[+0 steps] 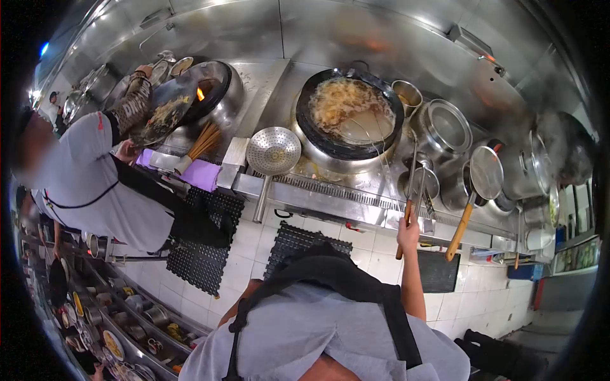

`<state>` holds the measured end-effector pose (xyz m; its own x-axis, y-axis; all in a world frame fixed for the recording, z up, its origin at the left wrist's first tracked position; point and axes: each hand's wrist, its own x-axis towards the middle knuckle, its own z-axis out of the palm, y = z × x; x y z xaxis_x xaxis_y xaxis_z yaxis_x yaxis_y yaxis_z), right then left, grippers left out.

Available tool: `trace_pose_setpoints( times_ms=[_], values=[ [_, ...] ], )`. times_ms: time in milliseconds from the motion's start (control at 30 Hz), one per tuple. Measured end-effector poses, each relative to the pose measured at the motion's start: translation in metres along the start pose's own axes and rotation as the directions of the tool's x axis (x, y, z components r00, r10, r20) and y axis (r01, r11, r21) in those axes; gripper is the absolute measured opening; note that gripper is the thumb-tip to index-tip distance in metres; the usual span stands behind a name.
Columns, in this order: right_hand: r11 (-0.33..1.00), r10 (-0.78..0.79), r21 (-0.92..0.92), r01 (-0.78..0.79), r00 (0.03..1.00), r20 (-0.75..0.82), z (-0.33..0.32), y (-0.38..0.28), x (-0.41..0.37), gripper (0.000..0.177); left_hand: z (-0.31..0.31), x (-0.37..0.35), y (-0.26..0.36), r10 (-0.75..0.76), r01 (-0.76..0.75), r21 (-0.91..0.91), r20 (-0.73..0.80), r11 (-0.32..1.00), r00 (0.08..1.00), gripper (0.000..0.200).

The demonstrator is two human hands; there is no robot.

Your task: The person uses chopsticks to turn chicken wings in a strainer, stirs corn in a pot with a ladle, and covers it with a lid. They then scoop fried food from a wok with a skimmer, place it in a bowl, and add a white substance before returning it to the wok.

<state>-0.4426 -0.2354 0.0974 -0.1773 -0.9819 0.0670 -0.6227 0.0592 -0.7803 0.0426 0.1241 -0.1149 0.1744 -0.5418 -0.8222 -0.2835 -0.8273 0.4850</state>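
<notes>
My right hand (408, 236) is closed around the wooden handle (407, 211) of a long metal-shafted tool at the stove's front edge. Its far end lies among the pots, and I cannot tell what kind of tool it is. Ahead, foamy brown liquid bubbles in a large black wok (304, 120), with thin wire rods (383, 152) running out of it toward my right hand. A perforated metal skimmer (273, 151) rests left of the wok, handle pointing at me. My left hand (253, 287) is mostly hidden beside my apron, its fingers out of sight.
On the right stand metal pots (454, 190) and a wooden-handled strainer (487, 173). Leftward, a co-worker (95, 184) tilts a wok (168, 111) near a flame. A bamboo brush (204, 140) and purple cloth (202, 174) lie between us. Black mats (298, 244) cover parts of the tiled floor.
</notes>
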Motion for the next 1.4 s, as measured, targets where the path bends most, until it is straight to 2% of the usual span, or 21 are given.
trace_pose_setpoints(
  times_ms=[33,67,167,367,500,533,567,600,633,667,700,767,800,867,900,933,1033,1167,1267,1367,1400],
  values=[
    [0.997,-0.069,0.03,0.07,0.997,-0.046,0.017,0.036,0.003,0.049,-0.004,-0.002,0.009,-0.008,0.008,0.007,0.002,1.0,1.0,0.015],
    [0.929,0.159,0.322,-0.181,0.983,0.094,0.01,0.014,-0.004,0.047,-0.008,-0.002,0.017,-0.017,0.017,-0.001,-0.001,1.0,1.0,0.015],
    [0.817,0.248,0.489,-0.307,0.951,0.183,0.005,-0.005,-0.015,0.043,-0.021,0.004,0.046,-0.009,0.003,-0.128,-0.048,0.992,0.999,0.014],
    [0.931,0.259,0.227,-0.285,0.956,0.137,0.063,0.065,-0.01,0.03,-0.028,0.048,0.061,0.031,-0.075,-0.509,-0.094,0.858,0.995,0.022],
    [0.984,-0.102,-0.142,0.112,0.992,0.074,0.084,0.104,-0.003,0.035,-0.017,0.052,0.054,0.058,-0.097,-0.5,-0.093,0.86,0.994,0.018],
    [0.93,-0.242,-0.267,0.255,0.967,0.081,0.078,0.102,0.0,0.035,-0.019,0.045,0.046,0.237,-0.248,-0.295,-0.073,0.923,0.969,0.012],
    [0.855,-0.217,-0.36,0.374,0.887,0.407,0.057,0.103,0.004,0.036,-0.021,0.038,0.039,0.408,-0.411,-0.091,-0.05,0.907,0.912,0.009],
    [0.761,-0.127,-0.398,0.512,0.72,0.683,0.012,0.076,0.002,0.038,-0.022,0.026,0.04,0.325,-0.327,-0.085,-0.035,0.941,0.945,0.01],
    [0.985,0.163,-0.154,-0.073,0.671,0.723,-0.058,-0.033,-0.018,0.034,-0.01,0.038,0.02,0.106,-0.115,-0.2,-0.055,0.973,0.993,0.01],
    [0.956,0.114,0.115,-0.27,0.701,0.704,-0.103,-0.044,-0.021,0.034,0.0,0.049,0.002,-0.119,0.089,-0.329,-0.073,0.94,0.99,0.011],
    [0.932,0.186,0.185,-0.311,0.85,0.493,-0.145,-0.08,-0.024,0.033,0.003,0.063,-0.027,0.21,-0.214,-0.047,-0.07,0.976,0.975,0.011],
    [0.885,0.131,0.448,-0.126,0.991,0.021,-0.203,-0.051,-0.012,0.038,0.005,0.065,-0.049,0.796,-0.608,0.622,-0.04,0.493,0.604,0.016],
    [0.955,0.082,0.295,-0.033,0.984,-0.156,-0.221,-0.017,0.003,0.039,0.002,0.049,-0.033,0.87,-0.684,0.572,-0.116,0.453,0.479,0.017],
    [0.989,0.151,0.029,-0.148,0.956,-0.251,-0.245,0.059,0.027,0.04,-0.003,0.057,-0.054,0.801,-0.625,0.663,0.063,0.412,0.595,0.015],
    [0.945,0.301,-0.071,-0.319,0.934,-0.191,-0.25,0.09,0.033,0.04,-0.002,0.057,-0.057,0.749,-0.599,0.703,0.143,0.384,0.647,0.016],
    [0.909,0.414,0.14,-0.393,0.891,-0.189,-0.238,0.083,0.027,0.037,0.001,0.061,-0.054,0.648,-0.523,0.753,0.171,0.399,0.742,0.018],
    [0.787,0.421,0.491,-0.374,0.907,0.017,-0.216,0.089,0.015,0.038,-0.009,0.045,0.007,0.289,-0.287,0.066,-0.007,0.956,0.957,0.012],
    [0.42,0.508,0.836,-0.351,0.855,0.104,-0.177,0.043,0.01,0.044,-0.002,0.032,0.086,0.008,-0.034,-0.403,-0.066,0.915,0.998,0.011],
    [0.122,0.378,0.933,-0.34,0.885,0.273,-0.176,0.07,0.028,0.044,0.014,0.057,0.083,0.094,-0.132,-0.374,-0.12,0.918,0.988,0.014],
    [-0.241,-0.07,0.896,-0.374,0.927,0.368,-0.185,0.122,0.06,0.03,0.022,0.052,0.083,0.118,-0.158,-0.492,-0.11,0.856,0.987,0.016],
    [-0.351,0.029,0.881,-0.316,0.937,0.348,-0.186,0.113,0.068,0.02,0.022,0.055,0.07,0.241,-0.269,-0.33,-0.123,0.905,0.963,0.015]
  ],
)
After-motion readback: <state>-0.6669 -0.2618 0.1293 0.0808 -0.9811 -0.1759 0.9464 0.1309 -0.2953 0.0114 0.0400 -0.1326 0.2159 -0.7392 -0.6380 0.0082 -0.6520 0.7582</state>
